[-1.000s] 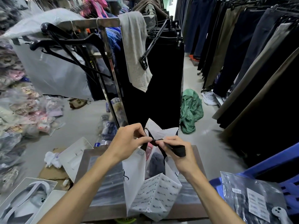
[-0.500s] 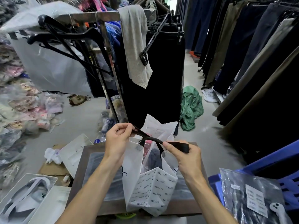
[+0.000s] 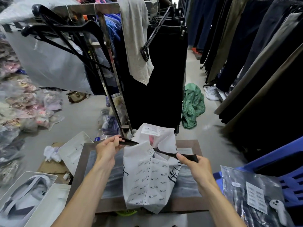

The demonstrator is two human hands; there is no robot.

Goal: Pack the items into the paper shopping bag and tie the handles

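Note:
A white paper shopping bag (image 3: 147, 181) printed with small black lettering stands on a framed picture (image 3: 106, 182) lying flat in front of me. Its top is drawn nearly closed, with a bit of pink showing inside. Black ribbon handles (image 3: 165, 153) stretch taut across the bag's mouth. My left hand (image 3: 107, 147) pinches one ribbon end at the bag's upper left. My right hand (image 3: 195, 164) pinches the other end to the bag's right. The two hands are well apart.
A metal clothes rack (image 3: 113, 89) with black hangers, a grey garment and black trousers stands just behind the bag. Dark trousers hang along the right. A plastic-wrapped garment (image 3: 249, 194) lies on a blue crate at right. Packaged goods pile at left; a green cloth lies on the floor.
Both hands have pulled apart, left hand going left and right hand going right, drawing the black ribbon tight. The bag's mouth has closed up.

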